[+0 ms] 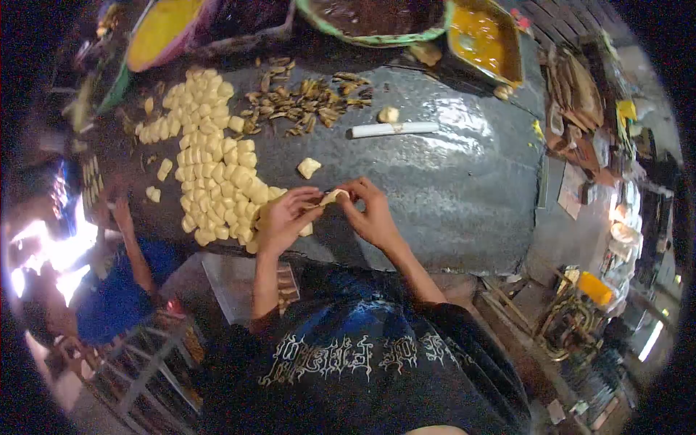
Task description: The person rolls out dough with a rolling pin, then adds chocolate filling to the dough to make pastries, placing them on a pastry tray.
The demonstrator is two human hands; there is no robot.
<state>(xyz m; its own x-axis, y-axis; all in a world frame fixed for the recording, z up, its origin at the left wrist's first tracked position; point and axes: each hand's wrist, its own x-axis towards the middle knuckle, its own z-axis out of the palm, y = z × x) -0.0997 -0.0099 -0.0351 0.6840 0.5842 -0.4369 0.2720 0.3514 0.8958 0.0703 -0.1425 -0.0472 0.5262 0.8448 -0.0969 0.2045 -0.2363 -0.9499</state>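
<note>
Between my two hands, above the near part of the dark table (464, 210), a piece of pale dough (334, 196) is stretched. My left hand (286, 216) pinches one end of it with thumb and fingers. At the other end my right hand (367, 210) grips it, fingers curled. A big cluster of pale dough pieces (217, 170) lies to the left, its edge close by my left wrist. Just beyond my hands sits a single dough piece (309, 168). A white rolling rod (395, 130) rests farther off, with another small dough lump (388, 114) behind it.
Brown strips, perhaps banana pieces (304, 103), are heaped at the table's far side. Behind them stand a green-rimmed basin (377, 38), a tub of orange liquid (484, 43) and a yellow-filled container (163, 32). A co-worker in blue (123, 290) reaches toward the table's left end.
</note>
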